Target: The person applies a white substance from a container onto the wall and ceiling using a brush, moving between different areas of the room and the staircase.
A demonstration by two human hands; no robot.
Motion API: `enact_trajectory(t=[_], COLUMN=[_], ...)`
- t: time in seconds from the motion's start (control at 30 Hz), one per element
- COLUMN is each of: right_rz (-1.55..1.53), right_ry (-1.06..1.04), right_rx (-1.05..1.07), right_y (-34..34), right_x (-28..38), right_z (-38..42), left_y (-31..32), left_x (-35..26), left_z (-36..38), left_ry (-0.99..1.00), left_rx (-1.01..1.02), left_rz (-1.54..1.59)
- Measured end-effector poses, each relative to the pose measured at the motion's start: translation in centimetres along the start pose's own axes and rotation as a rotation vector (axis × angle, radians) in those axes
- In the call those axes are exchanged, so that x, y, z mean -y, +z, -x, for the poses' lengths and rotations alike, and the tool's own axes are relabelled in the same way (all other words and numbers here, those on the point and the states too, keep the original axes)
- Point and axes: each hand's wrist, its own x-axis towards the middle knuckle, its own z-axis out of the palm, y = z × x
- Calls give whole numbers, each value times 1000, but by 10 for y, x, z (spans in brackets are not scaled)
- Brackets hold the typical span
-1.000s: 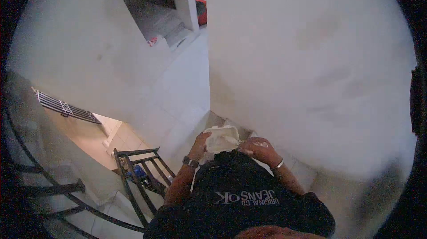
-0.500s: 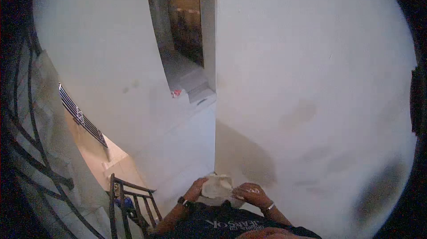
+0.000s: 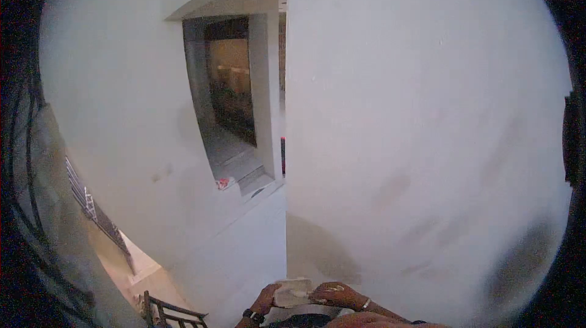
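Low in the head view, my left hand grips the left side of a pale, roughly rectangular slab or shallow tray, with an off-white, uneven top. My right hand is closed at its right edge, fingers bent and smeared with white; I cannot tell what they hold. A dark watch is on the left wrist and a light band on the right one. Both hands are close to my body, in front of the wall corner.
A smudged white wall stands in front and to the right. Left of its edge, a doorway opens beyond a pale ledge. A dark railing stands at lower left, near stairs. A small red-and-white item lies by the doorway.
The view has tilted up, so my hands and the pale slab sit lower in the frame and more of the doorway and arch shows. Both hands stay at the slab.
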Motion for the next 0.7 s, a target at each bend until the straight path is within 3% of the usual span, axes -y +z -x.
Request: enact_trajectory(t=[0.03,0.07,0.1,0.13,0.17,0.2,0.27,0.3,0.37,0.43,0.53,0.7], right_rz=[-53,280,613,620,400,180,265,344,328,314,20,74], right_ry=[33,-105,-240,-226,-136,-49,-17,6,40,77,271,320], right_rx=[-19,40,104,99,89,76,61,54,25,-6,40,-52], right_y=[0,-8,-11,-10,-9,-12,-39,-50,-28,-21,-47,-25], right_x=[0,9,17,24,28,41,81,94,92,95,177,173], right_z=[0,-1,-1,-4,-2,-6,-24,-32,-24,-18,-35,-14], left_y=[-12,-18,-12,-7,-3,-9,-21,-21,-23,-26,-22,-23], left_x=[-28,-45,-22,15,37,19,-14,-8,-3,-5,-12,-19], left_z=[-14,-21,-17,-10,-6,-13,-30,-31,-18,-21,-22,-30], left_ry=[-445,-898,-893,-340,221,231,-770,-766,-425,-435,-534,-571], left_rx=[51,110,126,110,78,86,99,111,203,242,304,389], left_rz=[493,978,976,364,-242,-237,859,856,546,603,760,841])
